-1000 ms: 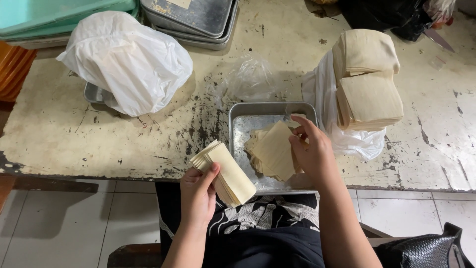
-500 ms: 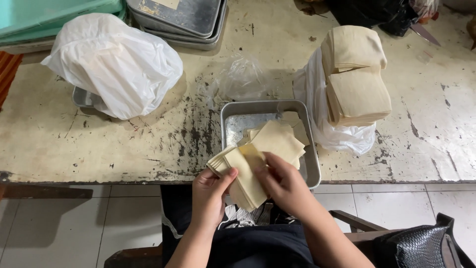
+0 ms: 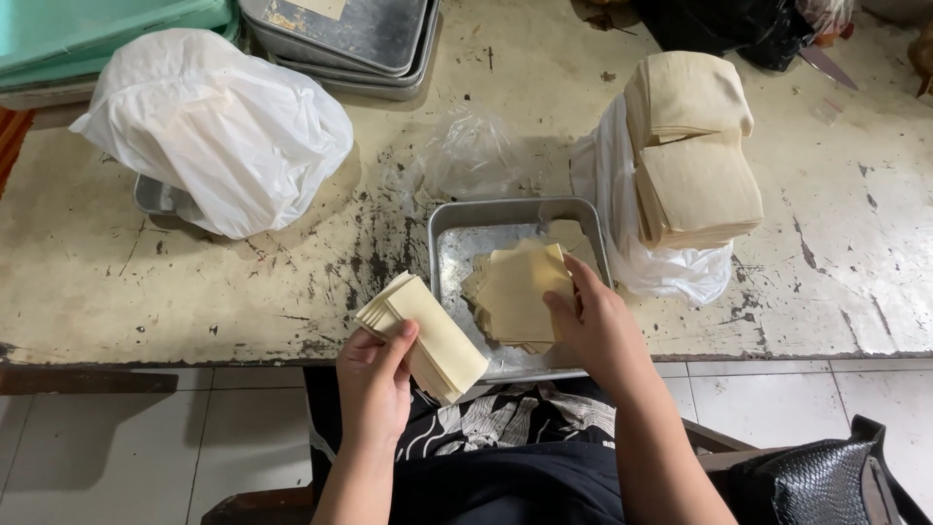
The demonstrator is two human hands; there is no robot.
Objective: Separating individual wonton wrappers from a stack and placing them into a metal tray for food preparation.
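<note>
Seen from the head camera, a seated person works at the near edge of a worn, paint-flecked table [image 3: 175, 292]. The left hand [image 3: 374, 379] is closed around a fanned sheaf of pale square wrappers [image 3: 428, 326], thumb on top and fingers beneath, holding it tilted just left of a shallow metal tray [image 3: 457, 228] at the table's edge. The right hand [image 3: 598, 326] rests inside the tray with fingers laid flat on a loose pile of the same wrappers [image 3: 515, 297], pressing the top sheet rather than pinching it; the pile lies on the tray's floor, towards its near right side. Just beyond the tray's right rim, two tall stacks of wrappers [image 3: 695, 146] stand on an opened white plastic bag [image 3: 632, 262], the upper stack turned slightly against the lower. A crumpled clear plastic bag [image 3: 466, 156] lies on the table behind the tray. To the left, well apart from the hands, a bulging white plastic bag [image 3: 214, 131] covers most of another metal pan [image 3: 155, 197]. Stacked metal trays [image 3: 360, 44] sit at the far edge, beside a teal container [image 3: 97, 29] in the top left corner. A black bag [image 3: 826, 476] shows at lower right, off the table.
</note>
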